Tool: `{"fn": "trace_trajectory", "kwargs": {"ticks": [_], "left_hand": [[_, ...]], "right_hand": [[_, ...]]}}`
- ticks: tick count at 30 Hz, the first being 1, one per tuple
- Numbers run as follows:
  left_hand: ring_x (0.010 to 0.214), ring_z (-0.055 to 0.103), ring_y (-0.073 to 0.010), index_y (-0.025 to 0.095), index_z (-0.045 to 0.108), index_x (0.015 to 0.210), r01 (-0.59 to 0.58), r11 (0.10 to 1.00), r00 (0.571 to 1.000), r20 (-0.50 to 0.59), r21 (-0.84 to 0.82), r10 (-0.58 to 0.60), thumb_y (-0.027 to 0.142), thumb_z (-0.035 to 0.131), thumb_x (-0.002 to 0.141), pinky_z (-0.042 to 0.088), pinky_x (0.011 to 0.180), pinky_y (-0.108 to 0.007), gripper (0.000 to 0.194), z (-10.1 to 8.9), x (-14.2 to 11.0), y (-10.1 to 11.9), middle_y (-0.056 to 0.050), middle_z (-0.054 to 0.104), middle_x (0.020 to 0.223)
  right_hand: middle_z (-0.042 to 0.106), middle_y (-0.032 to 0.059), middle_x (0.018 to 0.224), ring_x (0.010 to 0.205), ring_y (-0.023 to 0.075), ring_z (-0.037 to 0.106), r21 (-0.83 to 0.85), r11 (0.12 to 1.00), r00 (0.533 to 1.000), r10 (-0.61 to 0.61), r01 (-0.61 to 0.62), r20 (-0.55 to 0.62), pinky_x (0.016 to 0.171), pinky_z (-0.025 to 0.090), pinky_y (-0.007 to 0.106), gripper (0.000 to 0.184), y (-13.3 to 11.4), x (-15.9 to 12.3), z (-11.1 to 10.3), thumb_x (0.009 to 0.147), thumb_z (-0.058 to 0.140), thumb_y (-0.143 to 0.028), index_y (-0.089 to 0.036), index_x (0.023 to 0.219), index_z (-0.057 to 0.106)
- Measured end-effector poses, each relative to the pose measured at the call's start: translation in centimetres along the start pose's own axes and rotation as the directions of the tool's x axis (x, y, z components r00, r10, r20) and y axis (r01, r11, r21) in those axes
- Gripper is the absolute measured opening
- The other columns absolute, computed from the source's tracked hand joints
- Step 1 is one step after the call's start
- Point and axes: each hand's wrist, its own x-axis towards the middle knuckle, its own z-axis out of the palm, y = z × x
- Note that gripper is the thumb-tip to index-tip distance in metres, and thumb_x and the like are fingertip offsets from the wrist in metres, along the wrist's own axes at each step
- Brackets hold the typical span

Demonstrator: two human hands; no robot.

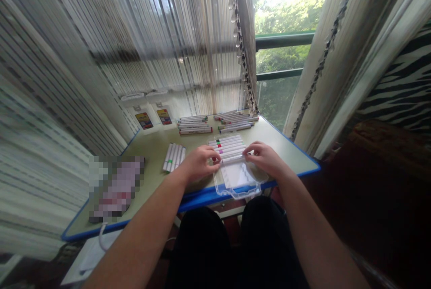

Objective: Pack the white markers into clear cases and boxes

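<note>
A clear plastic case (220, 185) lies at the table's front edge, with its handle end jutting past the blue rim. Inside its far part, several white markers (232, 143) lie side by side, some with green, red or purple bands. My left hand (202, 163) pinches at the left end of the nearest marker in the row. At that marker's right end, my right hand (264, 156) has thumb and fingers curled in. Left of the case lies a bunch of several white markers (174, 156), one with a green band. The fingers partly hide the marker ends.
Loose markers (195, 125) form a pile at the table's back, with another pile (237, 120) to its right. Two clear cases with labels (144, 120) stand at the back left. A pixelated purplish item (117, 190) lies on the table's left (148, 190). Curtains hang behind.
</note>
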Motion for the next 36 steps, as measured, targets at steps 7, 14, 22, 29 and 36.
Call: {"fn": "trace_trajectory", "kwargs": {"ticks": [7, 14, 22, 29, 36], "left_hand": [[0.078, 0.056, -0.0154, 0.019, 0.070, 0.077, -0.009, 1.000, 1.000, 0.000, 0.018, 0.009, 0.023, 0.061, 0.074, 0.044, 0.075, -0.027, 0.010, 0.09, 0.03, -0.01, -0.003, 0.061, 0.078], [0.078, 0.056, -0.0150, 0.018, 0.069, 0.077, -0.041, 0.999, 0.999, -0.004, 0.010, 0.041, 0.021, 0.058, 0.076, 0.044, 0.074, -0.026, 0.011, -0.02, 0.01, 0.11, -0.003, 0.062, 0.079], [0.077, 0.056, -0.0148, 0.018, 0.066, 0.075, -0.031, 0.998, 0.999, -0.013, 0.046, 0.032, 0.021, 0.059, 0.075, 0.044, 0.073, -0.026, 0.008, -0.04, 0.01, 0.32, -0.003, 0.060, 0.078], [0.069, 0.053, -0.0123, 0.017, 0.064, 0.079, 0.027, 0.998, 1.000, 0.006, 0.058, -0.027, 0.021, 0.058, 0.074, 0.043, 0.067, -0.024, 0.009, 0.16, 0.05, 0.34, -0.002, 0.058, 0.079], [0.074, 0.054, -0.0142, 0.017, 0.060, 0.081, 0.000, 0.993, 1.000, 0.023, 0.116, -0.003, 0.020, 0.054, 0.077, 0.043, 0.070, -0.026, 0.008, 0.30, -0.08, 0.31, -0.003, 0.058, 0.082]], "right_hand": [[0.061, 0.0028, 0.087, 0.069, 0.0111, 0.053, -0.008, 1.000, 1.000, 0.003, -0.002, 0.007, 0.068, 0.042, 0.023, 0.015, 0.04, 0.04, -0.07, 0.071, 0.059, -0.016, -0.019, 0.078, 0.072], [0.059, 0.0026, 0.085, 0.068, 0.0112, 0.052, -0.028, 0.999, 1.000, -0.018, 0.018, 0.007, 0.067, 0.043, 0.022, 0.015, 0.33, 0.09, 0.10, 0.069, 0.061, -0.016, -0.020, 0.078, 0.072], [0.060, 0.0037, 0.086, 0.070, 0.0121, 0.054, -0.024, 0.999, 0.999, -0.038, 0.038, 0.015, 0.070, 0.044, 0.024, 0.013, 0.19, 0.09, 0.01, 0.073, 0.062, -0.021, -0.020, 0.080, 0.073], [0.064, 0.0044, 0.086, 0.070, 0.0126, 0.057, -0.007, 0.997, 0.996, -0.080, 0.080, -0.030, 0.069, 0.046, 0.024, 0.012, 0.50, 0.30, 0.19, 0.075, 0.060, -0.021, -0.018, 0.078, 0.072], [0.066, 0.0059, 0.092, 0.077, 0.0150, 0.060, -0.065, 0.988, 0.989, -0.142, 0.139, -0.035, 0.073, 0.047, 0.027, 0.014, 0.57, 0.18, 0.39, 0.077, 0.059, -0.023, -0.018, 0.081, 0.072]]}}
